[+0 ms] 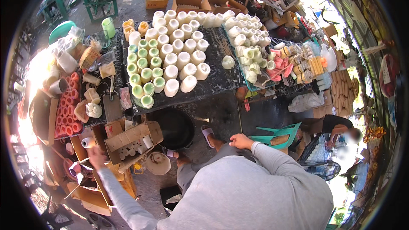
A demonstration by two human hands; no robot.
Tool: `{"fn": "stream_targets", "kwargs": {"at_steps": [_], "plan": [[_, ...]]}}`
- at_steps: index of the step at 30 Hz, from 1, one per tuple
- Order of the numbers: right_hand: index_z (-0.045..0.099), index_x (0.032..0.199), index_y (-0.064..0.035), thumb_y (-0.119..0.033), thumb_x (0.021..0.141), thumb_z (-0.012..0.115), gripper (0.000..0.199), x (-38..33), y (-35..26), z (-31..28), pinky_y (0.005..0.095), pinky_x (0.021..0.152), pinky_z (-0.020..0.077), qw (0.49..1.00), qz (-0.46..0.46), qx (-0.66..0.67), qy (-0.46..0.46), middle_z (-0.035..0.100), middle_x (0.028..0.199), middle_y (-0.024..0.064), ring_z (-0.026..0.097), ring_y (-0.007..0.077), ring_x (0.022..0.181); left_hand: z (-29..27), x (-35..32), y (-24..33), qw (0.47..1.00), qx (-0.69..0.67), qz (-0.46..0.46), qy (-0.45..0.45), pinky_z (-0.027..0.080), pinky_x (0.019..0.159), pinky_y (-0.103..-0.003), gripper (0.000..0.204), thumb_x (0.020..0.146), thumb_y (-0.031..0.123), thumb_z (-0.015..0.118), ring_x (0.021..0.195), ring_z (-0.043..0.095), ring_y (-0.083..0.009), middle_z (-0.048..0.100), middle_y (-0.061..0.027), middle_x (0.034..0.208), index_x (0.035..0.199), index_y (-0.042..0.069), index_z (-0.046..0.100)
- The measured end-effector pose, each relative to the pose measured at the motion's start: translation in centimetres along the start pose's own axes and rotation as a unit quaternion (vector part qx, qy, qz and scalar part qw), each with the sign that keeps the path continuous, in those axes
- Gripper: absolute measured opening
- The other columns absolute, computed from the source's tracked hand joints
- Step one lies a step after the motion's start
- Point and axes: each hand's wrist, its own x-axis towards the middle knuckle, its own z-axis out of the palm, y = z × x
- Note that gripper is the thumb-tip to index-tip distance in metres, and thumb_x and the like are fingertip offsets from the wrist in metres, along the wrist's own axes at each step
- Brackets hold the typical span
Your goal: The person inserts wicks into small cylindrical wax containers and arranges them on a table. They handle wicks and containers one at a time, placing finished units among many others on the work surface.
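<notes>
My left hand (98,158) reaches out at the left, over open cardboard boxes. It is smeared by motion, so its fingers do not read clearly. Just beyond it is a white cylinder (88,142) with a dark hole and a pinkish rim; whether they touch I cannot tell. Nearer me a white-and-purple spool-like piece (75,169) sits among thin sticks. My right hand (241,141) lies by my right knee with its fingers curled. A thin upright line (239,113) ends close to its knuckles; whether the hand holds it is unclear.
White and green candles (171,59) stand in rows on the black-covered table (187,98). Below it sits a black basin (172,127); a cardboard box (134,142) holds small white cylinders. Pink tubes (68,115) lie left. A green chair (277,136), a fan (321,168) and another person (334,123) are right.
</notes>
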Motion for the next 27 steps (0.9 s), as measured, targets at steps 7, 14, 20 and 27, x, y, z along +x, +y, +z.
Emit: {"fn": "stream_targets", "kwargs": {"at_steps": [7, 14, 20, 27], "plan": [[0.078, 0.098, -0.0023, -0.036, 0.087, 0.083, 0.036, 10.8, 1.7, -10.5, 0.042, 0.077, 0.0573, 0.968, -0.06, 0.188, 0.157, 0.078, 0.093, 0.0157, 0.074, 0.0283, 0.083, 15.6, -28.9, -5.2, 0.94, 0.202, -0.071, -0.267, 0.06, 0.083, -0.04, 0.046, 0.083, 0.027, 0.085, 0.088, 0.075, -0.0247, 0.078, -0.0153, 0.096, 0.115, -0.004, 0.073], [0.068, 0.131, -0.009, -0.032, 0.082, 0.085, 0.057, 24.0, -1.3, -26.5, 0.0455, 0.098, 0.0504, 0.918, -0.155, 0.028, 0.363, 0.064, 0.13, 0.0222, 0.062, 0.034, 0.12, 30.5, -38.0, 6.1, 0.925, 0.253, 0.058, -0.278, 0.059, 0.083, -0.039, 0.046, 0.085, 0.028, 0.083, 0.086, 0.074, -0.0273, 0.077, -0.017, 0.096, 0.118, -0.002, 0.072], [0.065, 0.133, -0.0142, -0.017, 0.101, 0.052, 0.035, 30.5, -0.4, -31.3, 0.0532, 0.094, 0.0462, 0.818, -0.338, -0.299, 0.356, 0.06, 0.129, 0.0137, 0.056, 0.0387, 0.12, 46.0, -40.2, 15.7, 0.926, 0.276, 0.102, -0.237, 0.058, 0.081, -0.04, 0.045, 0.087, 0.023, 0.081, 0.088, 0.071, -0.028, 0.072, -0.0162, 0.105, 0.123, -0.001, 0.069], [0.065, 0.097, -0.0065, -0.016, 0.091, 0.069, 0.012, 29.7, 3.2, -32.2, 0.0502, 0.079, 0.0499, 0.814, -0.459, 0.035, 0.355, 0.063, 0.087, 0.0161, 0.062, 0.0395, 0.087, 64.6, -37.9, 22.5, 0.855, 0.296, 0.271, -0.329, 0.055, 0.096, -0.046, 0.069, 0.084, 0.022, 0.082, 0.108, 0.066, -0.038, 0.063, -0.0197, 0.125, 0.145, 0.005, 0.053]]}}
